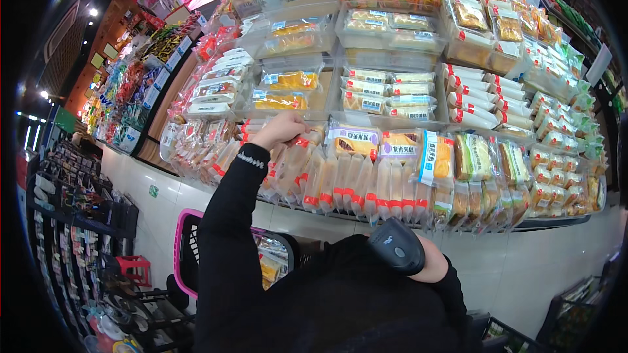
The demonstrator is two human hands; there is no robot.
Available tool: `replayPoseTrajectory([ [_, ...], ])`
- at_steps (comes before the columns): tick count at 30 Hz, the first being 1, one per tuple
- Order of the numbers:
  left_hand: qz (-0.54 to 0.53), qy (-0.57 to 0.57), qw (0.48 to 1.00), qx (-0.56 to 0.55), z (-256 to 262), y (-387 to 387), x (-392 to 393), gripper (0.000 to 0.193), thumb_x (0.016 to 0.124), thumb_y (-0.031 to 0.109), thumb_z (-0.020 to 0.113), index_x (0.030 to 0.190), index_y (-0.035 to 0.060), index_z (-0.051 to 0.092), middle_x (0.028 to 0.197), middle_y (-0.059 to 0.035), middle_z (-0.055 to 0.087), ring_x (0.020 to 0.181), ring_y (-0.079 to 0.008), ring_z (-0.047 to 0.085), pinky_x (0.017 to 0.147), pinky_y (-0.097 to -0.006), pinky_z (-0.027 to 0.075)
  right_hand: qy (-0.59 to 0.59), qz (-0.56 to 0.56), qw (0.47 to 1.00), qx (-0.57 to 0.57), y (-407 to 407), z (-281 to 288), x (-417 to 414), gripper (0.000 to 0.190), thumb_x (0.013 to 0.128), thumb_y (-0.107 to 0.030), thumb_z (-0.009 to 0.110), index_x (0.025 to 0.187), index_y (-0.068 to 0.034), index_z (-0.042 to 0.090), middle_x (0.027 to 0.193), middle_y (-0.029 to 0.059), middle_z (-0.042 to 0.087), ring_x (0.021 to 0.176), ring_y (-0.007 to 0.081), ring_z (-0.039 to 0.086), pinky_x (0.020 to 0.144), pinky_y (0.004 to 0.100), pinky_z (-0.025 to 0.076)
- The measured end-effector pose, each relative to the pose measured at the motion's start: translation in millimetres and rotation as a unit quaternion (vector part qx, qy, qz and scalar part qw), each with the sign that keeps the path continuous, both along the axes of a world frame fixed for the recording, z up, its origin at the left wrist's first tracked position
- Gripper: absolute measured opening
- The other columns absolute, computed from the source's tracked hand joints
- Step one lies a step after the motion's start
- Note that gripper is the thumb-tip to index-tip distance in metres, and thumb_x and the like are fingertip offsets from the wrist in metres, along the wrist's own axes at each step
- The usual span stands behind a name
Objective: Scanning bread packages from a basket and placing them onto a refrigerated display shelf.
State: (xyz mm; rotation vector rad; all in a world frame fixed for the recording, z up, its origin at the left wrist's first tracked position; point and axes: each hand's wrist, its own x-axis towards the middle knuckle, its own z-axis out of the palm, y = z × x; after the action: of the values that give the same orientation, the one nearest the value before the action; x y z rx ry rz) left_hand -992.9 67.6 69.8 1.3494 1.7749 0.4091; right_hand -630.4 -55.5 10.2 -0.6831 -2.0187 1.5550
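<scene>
My left hand (pixel 283 130), at the end of a black sleeve with a beaded bracelet (pixel 251 159), reaches over the front row of the bread display. Its curled fingers touch the clear-wrapped bread packs (pixel 294 159) with red labels; whether they grip one is hidden. My right hand (pixel 432 261) is close to my body, mostly covered by the dark handheld barcode scanner (pixel 397 247) it holds. Right of my left hand lie flat packs with purple-and-white labels (pixel 354 139), above a row of upright bread packs (pixel 365 189). Farther right is a blue-and-white labelled pack (pixel 434 157).
Clear plastic bins hold yellow cakes (pixel 282 100) and white-wrapped cakes (pixel 364 89) behind the front row. A pink-rimmed shopping basket (pixel 184 255) with packed goods stands below my left arm. A red stool (pixel 135 269) and stocked shelves are at left. Pale tiled floor (pixel 490 255) runs below the display.
</scene>
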Motion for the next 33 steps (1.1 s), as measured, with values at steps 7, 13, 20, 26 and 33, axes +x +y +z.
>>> replayPoseTrajectory([
  [7, -0.051, 0.041, 0.997, 0.036, -13.8, 6.7, -10.6, 0.027, 0.074, 0.015, 0.052, 0.097, 0.0005, 0.054, 0.075, -0.0063, 0.057, 0.068, -0.0142, 0.056, 0.058, -0.0267, 0.045, -0.009, -0.042, 0.998, -0.053, -6.7, 34.4, 8.6, 0.047, 0.064, -0.004, 0.061, 0.108, -0.001, 0.045, 0.099, 0.0131, 0.052, 0.092, 0.0248, 0.051, 0.080, 0.0298, 0.039],
  [13, -0.277, 0.234, 0.904, 0.225, 2.0, -58.1, 0.6, 0.038, 0.067, 0.018, 0.061, 0.102, 0.0045, 0.051, 0.096, -0.0106, 0.052, 0.090, -0.0260, 0.049, 0.077, -0.0330, 0.040, -0.010, -0.043, 0.998, -0.048, -5.5, 28.0, 3.5, 0.045, 0.063, -0.003, 0.061, 0.106, -0.001, 0.046, 0.097, 0.0131, 0.053, 0.090, 0.0251, 0.052, 0.078, 0.0301, 0.039],
  [20, -0.207, 0.304, 0.888, 0.277, -37.2, -75.5, 0.5, 0.036, 0.063, 0.009, 0.061, 0.098, 0.0076, 0.052, 0.094, -0.0098, 0.050, 0.089, -0.0275, 0.048, 0.077, -0.0355, 0.039, -0.008, 0.009, 0.999, -0.046, -0.9, 13.8, -17.9, 0.047, 0.062, -0.004, 0.061, 0.107, -0.001, 0.045, 0.098, 0.0135, 0.053, 0.092, 0.0264, 0.051, 0.079, 0.0307, 0.039],
  [26, -0.159, 0.258, 0.897, 0.322, -29.8, -76.5, -20.3, 0.039, 0.065, 0.017, 0.061, 0.102, 0.0103, 0.050, 0.098, -0.0127, 0.050, 0.091, -0.0284, 0.048, 0.078, -0.0366, 0.039, -0.045, 0.010, 0.999, -0.028, 1.6, 40.0, -29.4, 0.046, 0.062, -0.005, 0.062, 0.106, -0.002, 0.046, 0.097, 0.0129, 0.053, 0.090, 0.0260, 0.052, 0.079, 0.0300, 0.039],
  [33, 0.053, 0.325, 0.927, 0.178, -46.5, -49.7, -63.6, 0.062, 0.069, 0.047, 0.054, 0.118, 0.0111, 0.040, 0.105, -0.0222, 0.045, 0.094, -0.0338, 0.049, 0.076, -0.0408, 0.042, -0.053, 0.001, 0.998, -0.033, -3.7, 33.6, -39.9, 0.045, 0.062, -0.006, 0.062, 0.104, -0.002, 0.048, 0.095, 0.0128, 0.054, 0.090, 0.0262, 0.052, 0.079, 0.0295, 0.039],
])
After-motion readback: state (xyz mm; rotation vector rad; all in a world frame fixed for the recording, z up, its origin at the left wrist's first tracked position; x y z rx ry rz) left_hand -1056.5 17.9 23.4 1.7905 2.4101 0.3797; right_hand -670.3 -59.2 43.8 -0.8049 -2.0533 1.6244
